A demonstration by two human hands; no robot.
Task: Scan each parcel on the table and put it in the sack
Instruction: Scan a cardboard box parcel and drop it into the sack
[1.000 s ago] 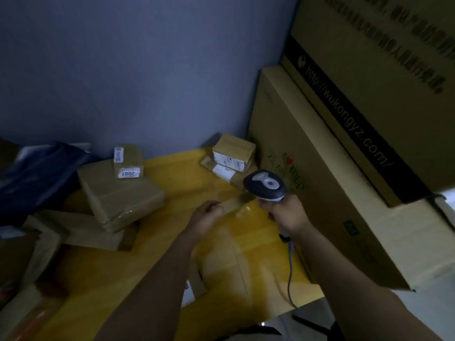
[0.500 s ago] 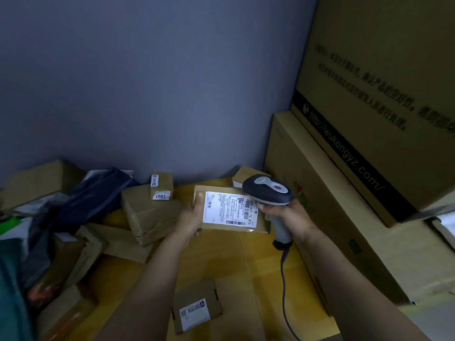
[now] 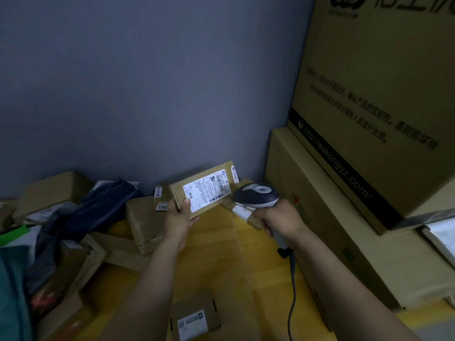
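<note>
Cardboard parcel [image 3: 204, 187], label up and tilted, is gripped at its lower-left corner by the left hand [image 3: 178, 219] above the yellow table [image 3: 216, 254]; the right hand [image 3: 280, 217] clasps the scanner [image 3: 257, 195] just beside it

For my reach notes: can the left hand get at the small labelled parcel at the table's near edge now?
Probably not yet: the left hand grips the tilted parcel facing the scanner; otherwise the way to the small labelled parcel looks free.
</note>
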